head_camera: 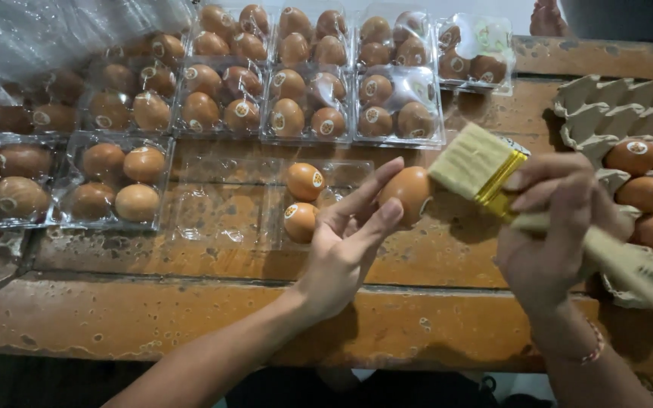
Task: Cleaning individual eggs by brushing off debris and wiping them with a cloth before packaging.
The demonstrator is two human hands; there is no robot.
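Holding a brown egg point(406, 194) in the left hand's point(345, 253) fingertips above the worn wooden desk point(432, 257), right hand point(549, 234) clamped around a flat paintbrush point(493, 174), bristles touching the egg. Near the left hand, an open clear plastic carton point(266, 204) with two eggs.

This looks like a small egg-packing workplace rather than a home kitchen. A worn, stained wooden table point(190, 302) carries rows of clear plastic egg boxes point(319, 83) filled with brown stickered eggs along its far edge, and a grey pulp-cardboard egg tray point(614, 106) sits at its right end.
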